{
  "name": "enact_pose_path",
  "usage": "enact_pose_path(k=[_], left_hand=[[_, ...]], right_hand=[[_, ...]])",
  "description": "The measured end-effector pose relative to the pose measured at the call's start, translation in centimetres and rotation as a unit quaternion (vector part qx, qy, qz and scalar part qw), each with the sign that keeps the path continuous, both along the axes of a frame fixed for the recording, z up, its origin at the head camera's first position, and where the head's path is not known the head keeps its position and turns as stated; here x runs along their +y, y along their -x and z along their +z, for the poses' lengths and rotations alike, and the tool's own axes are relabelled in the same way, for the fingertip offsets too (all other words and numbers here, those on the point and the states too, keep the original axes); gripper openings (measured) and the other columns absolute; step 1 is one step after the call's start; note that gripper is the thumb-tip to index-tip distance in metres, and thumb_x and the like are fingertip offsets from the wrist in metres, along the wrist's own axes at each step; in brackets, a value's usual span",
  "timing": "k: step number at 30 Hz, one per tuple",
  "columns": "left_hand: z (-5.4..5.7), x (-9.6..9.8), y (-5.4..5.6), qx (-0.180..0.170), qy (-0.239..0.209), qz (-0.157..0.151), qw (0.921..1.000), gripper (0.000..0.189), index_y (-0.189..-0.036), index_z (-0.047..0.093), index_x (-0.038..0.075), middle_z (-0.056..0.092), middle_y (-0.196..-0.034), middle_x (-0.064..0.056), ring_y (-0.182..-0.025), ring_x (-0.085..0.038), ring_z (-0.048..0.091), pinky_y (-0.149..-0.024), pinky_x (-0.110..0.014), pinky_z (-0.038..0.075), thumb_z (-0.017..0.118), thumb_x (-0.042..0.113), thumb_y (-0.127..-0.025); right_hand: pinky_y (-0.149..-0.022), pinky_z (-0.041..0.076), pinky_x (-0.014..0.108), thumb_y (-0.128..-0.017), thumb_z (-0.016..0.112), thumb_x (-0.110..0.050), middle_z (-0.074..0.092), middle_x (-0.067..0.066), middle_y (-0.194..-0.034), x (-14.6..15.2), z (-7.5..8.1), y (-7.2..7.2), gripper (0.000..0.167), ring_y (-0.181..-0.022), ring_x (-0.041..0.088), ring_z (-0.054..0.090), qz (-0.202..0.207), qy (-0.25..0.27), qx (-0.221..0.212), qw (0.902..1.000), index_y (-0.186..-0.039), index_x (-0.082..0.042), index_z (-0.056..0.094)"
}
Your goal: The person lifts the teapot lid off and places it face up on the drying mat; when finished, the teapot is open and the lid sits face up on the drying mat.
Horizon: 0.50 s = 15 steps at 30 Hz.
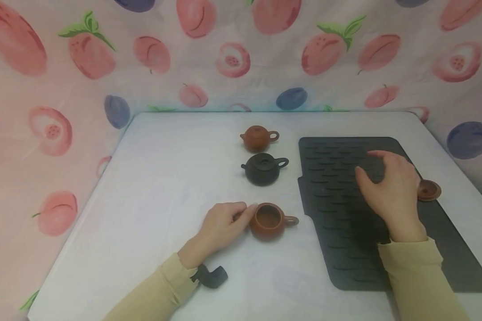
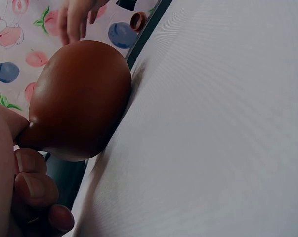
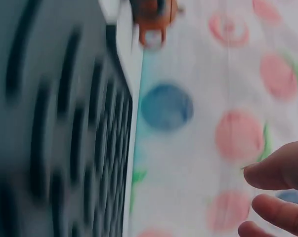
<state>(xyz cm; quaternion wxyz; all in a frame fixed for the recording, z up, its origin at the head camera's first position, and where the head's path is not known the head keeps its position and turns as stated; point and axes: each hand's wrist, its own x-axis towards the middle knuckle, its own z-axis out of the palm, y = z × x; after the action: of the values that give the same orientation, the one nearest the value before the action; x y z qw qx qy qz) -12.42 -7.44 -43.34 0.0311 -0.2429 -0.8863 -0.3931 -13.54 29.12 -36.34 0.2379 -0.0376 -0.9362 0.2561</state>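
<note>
The work looks partway done: the lid (image 1: 429,191) is off the lidless reddish-brown teapot (image 1: 267,232) and lies at the right edge of the black ridged drying mat (image 1: 337,232), while the pot itself stands upright and uncovered near the middle of the table, left of the mat. The person's left hand (image 1: 221,225) pinches this teapot at its spout (image 2: 27,138); the right hand (image 1: 397,189) hovers above the mat with thumb and fingers spread, holding nothing. Re-covering the pot is one step not yet done. Farther back, a black teapot (image 1: 263,173) and, beyond it, a smaller orange-brown teapot (image 1: 256,140) both have their lids on, and neither is being handled. The tabletop (image 1: 165,169) is white and smooth, and a dark curved piece (image 1: 214,277) shows beside the left cuff (image 1: 178,272). Behind and to both sides hangs pale cloth (image 1: 273,62) printed with pink peaches, green leaves and blue plum-like fruit.
</note>
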Motion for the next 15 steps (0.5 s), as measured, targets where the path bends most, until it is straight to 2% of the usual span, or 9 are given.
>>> enact_pose_path(k=[1, 6, 15], left_hand=[[0.0, 0.0, 0.0, 0.000, 0.000, 0.000, 1.0000, 0.049, -0.062, 0.043, 0.024, 0.031, -0.054, 0.015, -0.053, -0.006, 0.038, -0.051, -0.026, 0.029, 0.055, 0.042, -0.106], [0.0, 0.0, 0.0, 0.003, 0.000, 0.000, 1.0000, 0.049, -0.062, 0.042, 0.023, 0.032, -0.055, 0.014, -0.053, -0.007, 0.039, -0.052, -0.026, 0.029, 0.054, 0.042, -0.106], [0.1, 0.0, 0.1, 0.004, -0.007, 0.002, 1.0000, 0.049, -0.062, 0.043, 0.023, 0.031, -0.055, 0.015, -0.053, -0.006, 0.038, -0.052, -0.025, 0.028, 0.054, 0.041, -0.106]], right_hand=[[-0.099, 0.025, 0.075, -0.094, 0.069, -0.020, 0.057, 0.030, -0.132, -0.7, 0.1, 0.1, 0.043, -0.127, 0.054, 0.045, 0.020, 0.002, 0.006, 0.9998, -0.130, 0.001, 0.062], [-0.103, 0.026, 0.073, -0.092, 0.073, -0.015, 0.059, 0.028, -0.130, -3.6, 0.2, 0.5, 0.041, -0.126, 0.051, 0.047, 0.090, -0.008, 0.003, 0.9959, -0.128, 0.001, 0.063], [-0.106, 0.031, 0.067, -0.091, 0.073, -0.013, 0.060, 0.025, -0.130, -7.2, 1.0, 1.3, 0.043, -0.128, 0.047, 0.047, 0.165, -0.018, -0.029, 0.9858, -0.131, 0.001, 0.061]])
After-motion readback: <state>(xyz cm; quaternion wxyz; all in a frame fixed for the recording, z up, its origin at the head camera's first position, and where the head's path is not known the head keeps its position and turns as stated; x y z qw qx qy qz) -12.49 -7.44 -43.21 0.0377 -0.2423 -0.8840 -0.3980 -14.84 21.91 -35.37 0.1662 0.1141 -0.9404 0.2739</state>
